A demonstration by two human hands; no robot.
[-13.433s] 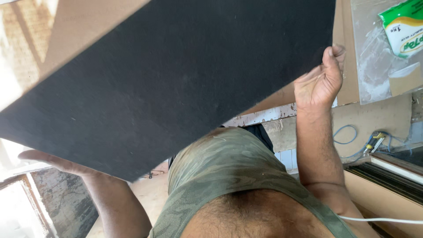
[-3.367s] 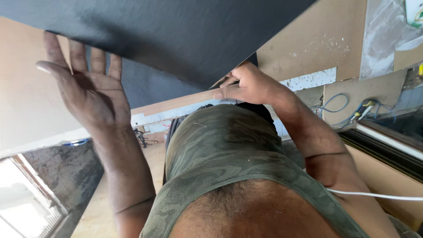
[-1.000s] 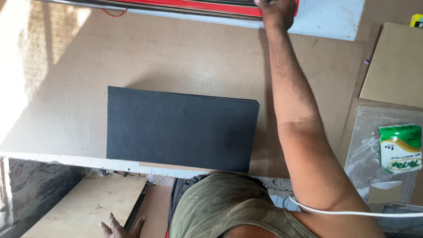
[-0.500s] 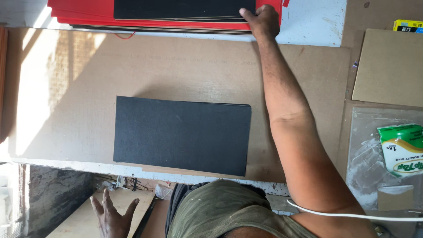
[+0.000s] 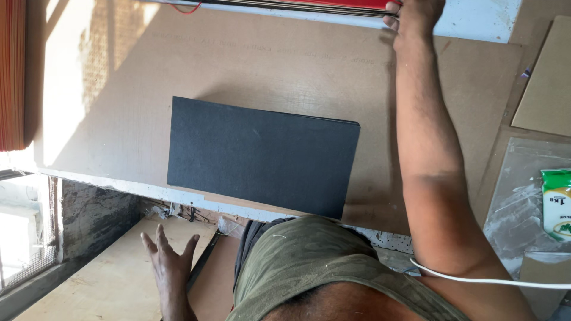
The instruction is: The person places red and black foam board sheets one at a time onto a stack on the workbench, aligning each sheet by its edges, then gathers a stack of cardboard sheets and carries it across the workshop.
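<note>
Here the brown counter [image 5: 250, 65] fills most of the view, sunlit at its left. A black sheet [image 5: 262, 156] lies flat near its edge, untouched. The right hand [image 5: 413, 15] reaches far to the red stack [image 5: 297, 3]; its grip cannot be told. The left hand [image 5: 169, 255] hangs spread, empty, over a lower board [image 5: 101, 279].
</note>
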